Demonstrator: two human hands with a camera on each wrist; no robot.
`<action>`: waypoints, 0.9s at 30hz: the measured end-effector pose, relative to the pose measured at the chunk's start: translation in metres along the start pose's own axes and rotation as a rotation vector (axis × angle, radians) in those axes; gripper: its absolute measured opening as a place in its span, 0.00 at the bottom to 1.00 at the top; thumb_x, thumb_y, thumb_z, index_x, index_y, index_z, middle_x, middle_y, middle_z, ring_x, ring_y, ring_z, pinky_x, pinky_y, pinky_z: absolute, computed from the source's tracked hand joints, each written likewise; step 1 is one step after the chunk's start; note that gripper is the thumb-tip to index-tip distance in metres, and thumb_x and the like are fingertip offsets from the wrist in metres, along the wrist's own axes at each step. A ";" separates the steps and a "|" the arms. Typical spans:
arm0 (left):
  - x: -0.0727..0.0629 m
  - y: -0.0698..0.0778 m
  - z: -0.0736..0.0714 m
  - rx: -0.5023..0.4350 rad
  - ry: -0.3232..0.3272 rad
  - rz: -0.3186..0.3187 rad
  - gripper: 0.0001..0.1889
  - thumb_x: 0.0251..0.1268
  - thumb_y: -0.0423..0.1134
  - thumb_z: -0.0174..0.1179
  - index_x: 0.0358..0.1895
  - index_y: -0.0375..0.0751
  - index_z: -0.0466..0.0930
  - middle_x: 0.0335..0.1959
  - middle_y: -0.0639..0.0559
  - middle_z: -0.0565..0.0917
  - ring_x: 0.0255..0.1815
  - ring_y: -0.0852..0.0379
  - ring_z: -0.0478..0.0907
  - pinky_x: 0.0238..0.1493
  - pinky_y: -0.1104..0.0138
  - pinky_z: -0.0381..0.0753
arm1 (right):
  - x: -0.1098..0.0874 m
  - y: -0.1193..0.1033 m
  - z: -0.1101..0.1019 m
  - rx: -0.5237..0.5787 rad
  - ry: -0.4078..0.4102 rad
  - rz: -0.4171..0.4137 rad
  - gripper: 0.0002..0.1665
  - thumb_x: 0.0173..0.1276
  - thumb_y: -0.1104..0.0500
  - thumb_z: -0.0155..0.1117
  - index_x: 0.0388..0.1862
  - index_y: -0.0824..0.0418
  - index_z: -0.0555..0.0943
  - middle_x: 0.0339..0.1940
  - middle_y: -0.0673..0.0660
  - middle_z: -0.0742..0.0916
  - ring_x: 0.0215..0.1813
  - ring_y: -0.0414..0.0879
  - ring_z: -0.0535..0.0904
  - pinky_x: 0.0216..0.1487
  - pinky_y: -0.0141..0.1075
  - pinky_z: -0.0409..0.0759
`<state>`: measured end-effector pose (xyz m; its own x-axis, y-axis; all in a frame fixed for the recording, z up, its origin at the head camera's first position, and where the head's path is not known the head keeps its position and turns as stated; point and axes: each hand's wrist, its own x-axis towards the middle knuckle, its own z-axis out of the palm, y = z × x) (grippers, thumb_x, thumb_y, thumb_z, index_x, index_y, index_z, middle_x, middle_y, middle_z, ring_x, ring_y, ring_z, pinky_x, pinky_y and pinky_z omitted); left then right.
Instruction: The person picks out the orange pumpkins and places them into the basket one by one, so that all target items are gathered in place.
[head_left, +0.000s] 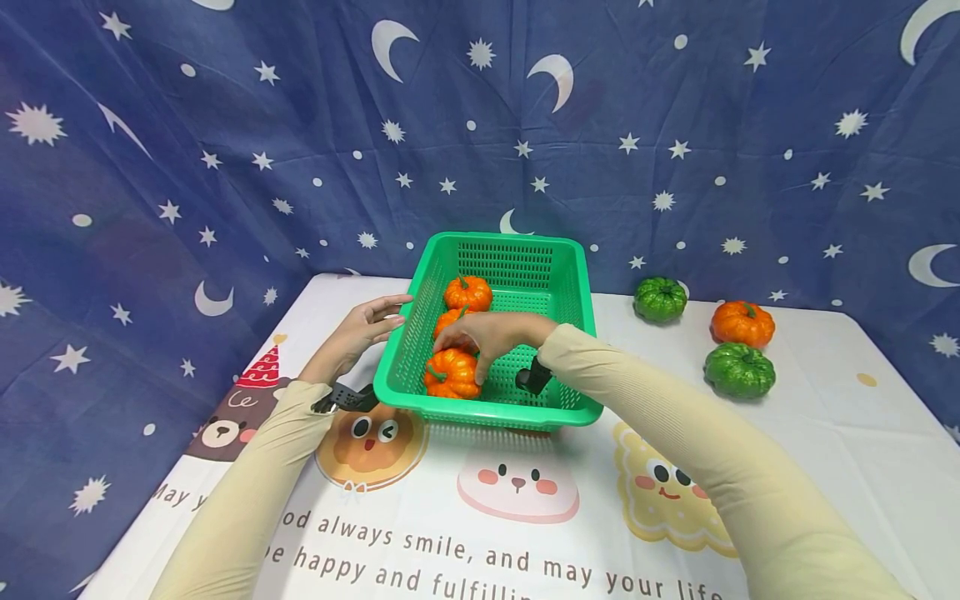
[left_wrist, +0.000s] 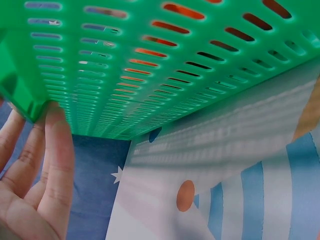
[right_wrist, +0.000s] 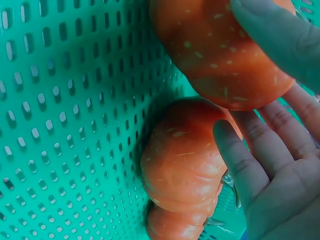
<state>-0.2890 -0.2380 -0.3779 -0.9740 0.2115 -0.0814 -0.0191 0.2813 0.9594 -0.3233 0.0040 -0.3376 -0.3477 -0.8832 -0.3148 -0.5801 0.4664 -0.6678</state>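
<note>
A green plastic basket (head_left: 581, 312) with slotted walls holds three orange pumpkins in a row along its left side. Thumb and fingers of my right hand (head_left: 498, 333) grip the nearest pumpkin (head_left: 450, 377) from both sides, as the right wrist view shows. Behind it, the middle pumpkin (right_wrist: 185, 155) is partly covered by that hand in the head view. The far pumpkin (head_left: 468, 293) lies deeper in the basket. My left hand (head_left: 360, 333) is outside, its fairly straight fingertips touching the basket's left rim.
Right of the basket, a green pumpkin (head_left: 660, 299) stands by the curtain. Farther right, another orange pumpkin (head_left: 742, 324) sits just behind a second green pumpkin (head_left: 739, 371). A white printed cloth (head_left: 540, 542) covers the table, and a blue starry curtain (head_left: 480, 125) hangs behind.
</note>
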 end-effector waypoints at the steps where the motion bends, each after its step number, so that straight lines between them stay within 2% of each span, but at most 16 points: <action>1: 0.000 0.000 0.000 -0.002 0.000 0.000 0.27 0.69 0.38 0.53 0.69 0.41 0.62 0.65 0.38 0.67 0.63 0.47 0.67 0.66 0.51 0.68 | 0.000 0.000 0.000 0.011 0.002 0.005 0.43 0.45 0.73 0.75 0.62 0.64 0.70 0.65 0.58 0.75 0.69 0.50 0.68 0.69 0.40 0.67; 5: 0.000 0.000 0.000 -0.006 -0.001 -0.001 0.27 0.69 0.38 0.53 0.70 0.41 0.62 0.66 0.37 0.66 0.66 0.43 0.65 0.67 0.49 0.66 | 0.000 0.001 0.001 0.024 0.014 0.019 0.42 0.45 0.73 0.75 0.62 0.63 0.70 0.65 0.57 0.75 0.69 0.50 0.68 0.69 0.39 0.68; 12: 0.000 0.000 0.000 -0.013 -0.008 0.007 0.26 0.70 0.38 0.53 0.70 0.40 0.61 0.66 0.37 0.65 0.66 0.43 0.64 0.68 0.49 0.64 | -0.002 0.001 -0.001 -0.072 0.072 0.000 0.40 0.45 0.72 0.74 0.61 0.61 0.74 0.64 0.55 0.77 0.69 0.48 0.68 0.69 0.38 0.67; 27: 0.000 0.001 0.000 -0.020 -0.008 0.000 0.27 0.69 0.38 0.53 0.70 0.40 0.61 0.66 0.37 0.65 0.65 0.44 0.64 0.69 0.49 0.63 | -0.002 0.006 -0.002 -0.016 0.134 0.005 0.37 0.48 0.75 0.71 0.60 0.63 0.75 0.61 0.57 0.79 0.66 0.49 0.72 0.67 0.37 0.70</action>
<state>-0.2892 -0.2380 -0.3772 -0.9722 0.2185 -0.0835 -0.0237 0.2629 0.9645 -0.3277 0.0087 -0.3399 -0.4452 -0.8667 -0.2249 -0.5895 0.4728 -0.6550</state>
